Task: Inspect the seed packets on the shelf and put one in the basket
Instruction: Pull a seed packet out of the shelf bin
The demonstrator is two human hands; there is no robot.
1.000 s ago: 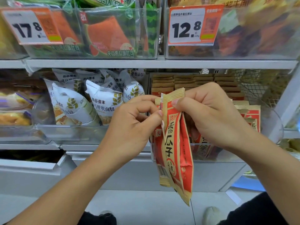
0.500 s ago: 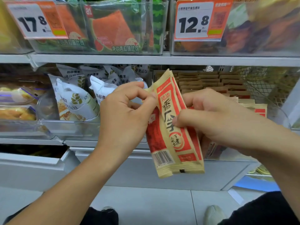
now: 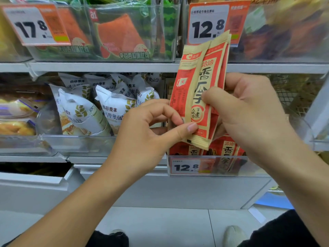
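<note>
While both hands work in front of the middle shelf, a red & tan seed packet point(image 3: 199, 90) stands nearly upright, top end tilted a bit to the right, overlapping the 12.8 price tag point(image 3: 211, 24) on the bin above. Right hand point(image 3: 249, 114) grips it from the right side, thumb across the front near the lower half, fingers curled behind. Left hand point(image 3: 149, 129) pinches the packet's lower left edge btwn thumb and forefinger, other fingers loosely curled. Looks like 2 packets held together, edges fanned at the top, though can't tell for sure. More seed packets of the same kind point(image 3: 224, 150) sit just below in a clear bin point(image 3: 252, 166) w/ its own 12.8 tag point(image 3: 187, 166). To the left, white bread bags point(image 3: 110, 107) crowd the same shelf level. Upper shelf has watermelon-print toast packs point(image 3: 122, 36) beside a 17.8 tag point(image 3: 33, 25). Wire mesh point(image 3: 293, 90) shows behind the right hand.
</note>
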